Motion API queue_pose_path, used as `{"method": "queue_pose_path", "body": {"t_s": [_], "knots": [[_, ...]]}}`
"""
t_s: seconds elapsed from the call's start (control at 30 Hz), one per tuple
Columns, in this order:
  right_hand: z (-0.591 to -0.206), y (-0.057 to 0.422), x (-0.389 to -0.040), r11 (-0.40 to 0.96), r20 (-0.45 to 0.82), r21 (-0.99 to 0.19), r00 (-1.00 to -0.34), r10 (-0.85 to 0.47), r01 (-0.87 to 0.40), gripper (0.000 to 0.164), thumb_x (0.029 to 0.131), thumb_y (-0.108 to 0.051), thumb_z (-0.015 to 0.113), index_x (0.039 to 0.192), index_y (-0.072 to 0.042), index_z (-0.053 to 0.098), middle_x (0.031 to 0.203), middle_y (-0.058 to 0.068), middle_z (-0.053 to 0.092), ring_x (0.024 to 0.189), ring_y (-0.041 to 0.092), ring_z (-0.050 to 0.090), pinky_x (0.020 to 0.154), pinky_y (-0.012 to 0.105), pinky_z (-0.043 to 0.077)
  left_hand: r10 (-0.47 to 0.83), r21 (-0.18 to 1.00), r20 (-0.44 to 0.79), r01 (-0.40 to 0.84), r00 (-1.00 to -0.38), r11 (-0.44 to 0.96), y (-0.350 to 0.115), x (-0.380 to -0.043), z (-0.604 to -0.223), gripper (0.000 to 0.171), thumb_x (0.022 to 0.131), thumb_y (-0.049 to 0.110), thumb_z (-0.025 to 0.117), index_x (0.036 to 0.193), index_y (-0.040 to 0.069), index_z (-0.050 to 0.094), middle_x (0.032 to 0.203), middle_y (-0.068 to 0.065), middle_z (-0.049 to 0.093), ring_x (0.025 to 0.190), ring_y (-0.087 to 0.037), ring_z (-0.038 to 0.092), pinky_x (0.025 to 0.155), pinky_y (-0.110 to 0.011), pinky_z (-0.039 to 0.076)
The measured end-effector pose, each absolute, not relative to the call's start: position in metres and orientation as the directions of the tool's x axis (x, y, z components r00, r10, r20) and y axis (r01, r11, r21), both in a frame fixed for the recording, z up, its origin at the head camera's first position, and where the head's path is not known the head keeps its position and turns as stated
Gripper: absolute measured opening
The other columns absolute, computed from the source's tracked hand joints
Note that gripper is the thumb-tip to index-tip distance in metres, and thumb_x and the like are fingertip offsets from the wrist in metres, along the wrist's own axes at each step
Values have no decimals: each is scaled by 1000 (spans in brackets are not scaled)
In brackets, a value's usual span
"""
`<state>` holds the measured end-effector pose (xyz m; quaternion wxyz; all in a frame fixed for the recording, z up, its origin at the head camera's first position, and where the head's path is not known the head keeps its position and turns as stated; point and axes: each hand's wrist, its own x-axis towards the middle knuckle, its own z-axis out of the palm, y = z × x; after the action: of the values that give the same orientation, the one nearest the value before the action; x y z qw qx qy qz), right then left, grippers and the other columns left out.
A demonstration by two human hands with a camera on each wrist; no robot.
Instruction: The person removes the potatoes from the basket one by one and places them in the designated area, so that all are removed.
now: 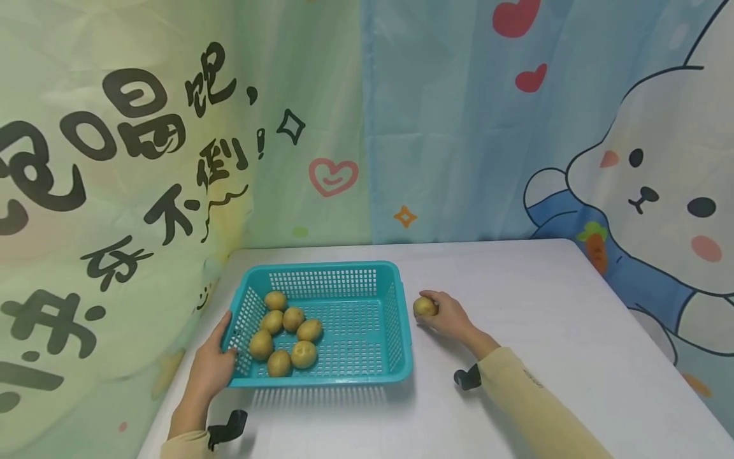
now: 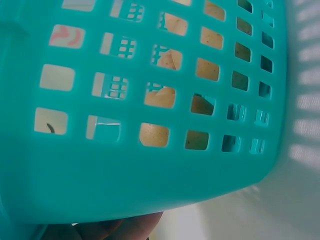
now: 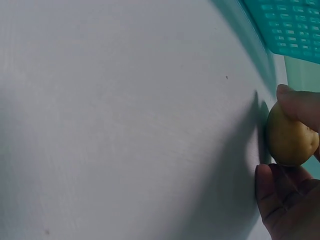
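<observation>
Potato [image 1: 423,308] | in right grip [image 1: 453,319] | backdrop [image 1: 436,127]: Chinese lettering [image 1: 169,220], “不” legible

Fingers [image 3: 269,192] grip a potato [image 3: 287,140] near a basket [image 3: 290,35]

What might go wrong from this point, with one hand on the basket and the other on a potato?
The round potato in the right hand might slip and roll across the table, since it is outside the basket. The left hand grips only the basket's left side, so a tug could slide or tip it. The loose potatoes inside could then roll.
</observation>
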<state>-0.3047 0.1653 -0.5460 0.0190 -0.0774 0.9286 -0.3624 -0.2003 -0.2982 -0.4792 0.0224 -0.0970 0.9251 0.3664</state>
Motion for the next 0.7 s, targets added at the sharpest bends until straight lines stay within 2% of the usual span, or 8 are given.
{"method": "queue_pose_path", "body": {"t_s": [0.3,0.7], "knots": [[-549,165,-303,725,12,-679,-988,-152,-119,65,83,-19,78,140,-5,49,132,19,56,105,30,59,89,46,48,-174,671,-114,-205,-978,712,-299,-200,-481,73,94,5,43,158,19,11,150,-33,30,110,-43,49,85,-55,42],[-550,167,-301,710,4,-697,-991,-136,-100,64,85,-21,76,139,-2,48,131,18,57,109,31,58,92,48,47,-177,662,-127,-216,-976,718,-297,-201,-479,72,95,5,42,158,17,10,150,-33,30,114,-44,49,87,-57,42]]}}
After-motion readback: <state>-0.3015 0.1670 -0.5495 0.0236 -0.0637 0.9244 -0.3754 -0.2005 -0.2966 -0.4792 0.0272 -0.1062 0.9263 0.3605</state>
